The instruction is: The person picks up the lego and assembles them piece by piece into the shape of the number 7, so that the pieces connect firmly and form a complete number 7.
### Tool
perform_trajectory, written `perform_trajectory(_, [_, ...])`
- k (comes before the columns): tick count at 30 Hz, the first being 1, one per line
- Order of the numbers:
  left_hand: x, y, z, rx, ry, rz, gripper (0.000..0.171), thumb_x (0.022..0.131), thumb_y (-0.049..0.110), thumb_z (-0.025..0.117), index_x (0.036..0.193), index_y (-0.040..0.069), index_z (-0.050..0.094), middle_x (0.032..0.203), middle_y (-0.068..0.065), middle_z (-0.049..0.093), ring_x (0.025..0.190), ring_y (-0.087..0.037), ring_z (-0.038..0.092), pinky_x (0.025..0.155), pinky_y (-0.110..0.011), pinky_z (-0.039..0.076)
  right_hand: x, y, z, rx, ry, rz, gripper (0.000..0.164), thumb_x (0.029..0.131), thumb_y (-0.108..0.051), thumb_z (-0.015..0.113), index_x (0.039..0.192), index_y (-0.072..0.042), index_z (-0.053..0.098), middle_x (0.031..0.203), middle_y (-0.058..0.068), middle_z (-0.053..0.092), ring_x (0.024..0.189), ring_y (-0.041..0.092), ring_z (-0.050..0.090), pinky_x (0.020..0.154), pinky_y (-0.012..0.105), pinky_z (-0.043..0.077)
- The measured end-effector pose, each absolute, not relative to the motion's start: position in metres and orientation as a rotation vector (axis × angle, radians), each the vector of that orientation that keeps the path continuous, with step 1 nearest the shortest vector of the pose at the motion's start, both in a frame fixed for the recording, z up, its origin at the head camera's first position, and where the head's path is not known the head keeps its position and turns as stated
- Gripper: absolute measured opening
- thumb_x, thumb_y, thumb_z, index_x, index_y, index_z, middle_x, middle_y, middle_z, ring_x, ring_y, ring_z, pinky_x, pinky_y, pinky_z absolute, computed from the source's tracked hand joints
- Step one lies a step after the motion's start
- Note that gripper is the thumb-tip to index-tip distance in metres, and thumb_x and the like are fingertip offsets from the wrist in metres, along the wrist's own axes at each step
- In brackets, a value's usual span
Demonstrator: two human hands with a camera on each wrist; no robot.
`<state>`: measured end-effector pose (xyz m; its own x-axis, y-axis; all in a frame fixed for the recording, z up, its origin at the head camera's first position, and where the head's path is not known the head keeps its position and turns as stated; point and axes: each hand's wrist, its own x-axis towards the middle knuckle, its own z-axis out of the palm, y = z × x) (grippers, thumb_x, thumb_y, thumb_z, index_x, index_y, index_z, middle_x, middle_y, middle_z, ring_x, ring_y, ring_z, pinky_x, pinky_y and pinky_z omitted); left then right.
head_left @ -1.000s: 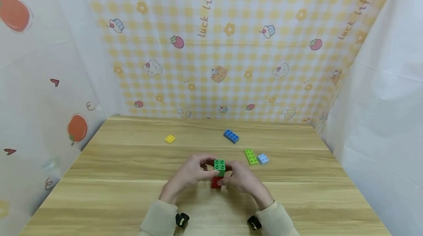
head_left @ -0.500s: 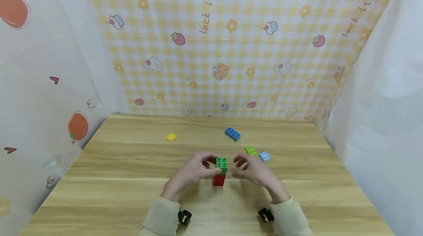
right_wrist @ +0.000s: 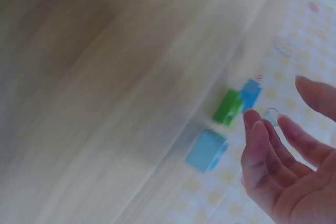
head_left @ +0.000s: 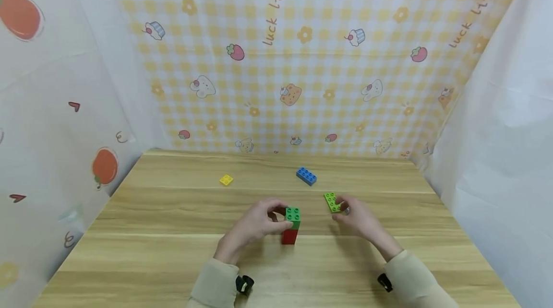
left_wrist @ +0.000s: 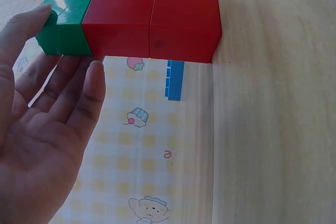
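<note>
A tower of building bricks stands upright on the table, a green brick (head_left: 292,214) over two red bricks (left_wrist: 184,24). My left hand (head_left: 261,221) holds the green brick at the top, thumb on the near side and fingers behind it. My right hand (head_left: 356,217) hovers over a light blue brick (right_wrist: 206,150), fingers loosely bent and nothing between them. That brick is mostly hidden by the hand in the head view. Just left of the right fingers lies a flat light green brick (head_left: 332,202).
Farther back on the table (head_left: 173,250) lies a blue brick (head_left: 306,176). A small flat yellow brick (head_left: 226,180) is at the back left. Patterned cloth (head_left: 276,68) hangs behind the table, with white cloth at both sides.
My right hand has let go of the brick tower and moved right and slightly away, to the light blue brick. The left hand keeps its hold on the green brick.
</note>
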<state>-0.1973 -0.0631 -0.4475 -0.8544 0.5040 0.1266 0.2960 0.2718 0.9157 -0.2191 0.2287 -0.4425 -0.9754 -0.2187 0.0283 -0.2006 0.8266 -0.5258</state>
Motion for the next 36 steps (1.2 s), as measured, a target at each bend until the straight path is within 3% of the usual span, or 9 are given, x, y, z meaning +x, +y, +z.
perform_trajectory(12, [-0.201, -0.065, -0.445, 0.744, 2.355, 1.601, 0.031, 0.087, 0.024, 0.076, 0.115, 0.014, 0.067, 0.103, 0.002, 0.063, 0.088, -0.017, 0.061, 0.072, -0.028, 0.052, -0.23, 0.24, -0.457, -0.372, 3.048, -0.725, 0.04, 0.083, -0.011, 0.077, 0.115, 0.008, 0.062, 0.099, 0.018, 0.069, 0.09, 0.033, 0.066, 0.076, 0.05, 0.053])
perform_trajectory(20, [-0.199, -0.065, -0.445, 0.749, 2.355, 1.598, 0.03, 0.087, 0.024, 0.077, 0.114, 0.014, 0.067, 0.103, 0.002, 0.064, 0.091, -0.02, 0.061, 0.074, -0.029, 0.052, -0.244, 0.235, -0.467, -0.347, 3.032, -0.696, 0.046, 0.083, -0.021, 0.079, 0.116, 0.006, 0.063, 0.088, 0.008, 0.066, 0.073, 0.018, 0.057, 0.067, 0.039, 0.051])
perform_trajectory(27, [-0.198, -0.063, -0.443, 0.755, 2.37, 1.577, 0.031, 0.088, 0.027, 0.076, 0.115, 0.016, 0.067, 0.103, 0.003, 0.063, 0.09, -0.018, 0.06, 0.075, -0.029, 0.051, -0.257, 0.241, -0.47, -0.248, 2.931, -0.835, 0.062, 0.082, -0.028, 0.08, 0.126, 0.008, 0.054, 0.103, 0.014, 0.066, 0.082, 0.019, 0.059, 0.073, 0.039, 0.051])
perform_trajectory(31, [-0.198, -0.063, -0.443, 0.748, 2.379, 1.568, 0.03, 0.088, 0.027, 0.075, 0.115, 0.016, 0.067, 0.103, 0.004, 0.063, 0.089, -0.017, 0.06, 0.074, -0.029, 0.051, -0.262, 0.243, -0.472, -0.252, 2.908, -0.847, 0.059, 0.08, -0.025, 0.082, 0.124, 0.006, 0.056, 0.103, 0.011, 0.065, 0.084, 0.019, 0.058, 0.076, 0.039, 0.05])
perform_trajectory(36, [-0.199, -0.063, -0.444, 0.753, 2.388, 1.558, 0.031, 0.088, 0.027, 0.075, 0.116, 0.016, 0.067, 0.104, 0.004, 0.063, 0.091, -0.02, 0.06, 0.074, -0.029, 0.051, -0.264, 0.241, -0.473, -0.292, 2.895, -0.881, 0.046, 0.077, -0.01, 0.078, 0.118, 0.003, 0.062, 0.098, 0.009, 0.063, 0.085, 0.021, 0.057, 0.078, 0.041, 0.049])
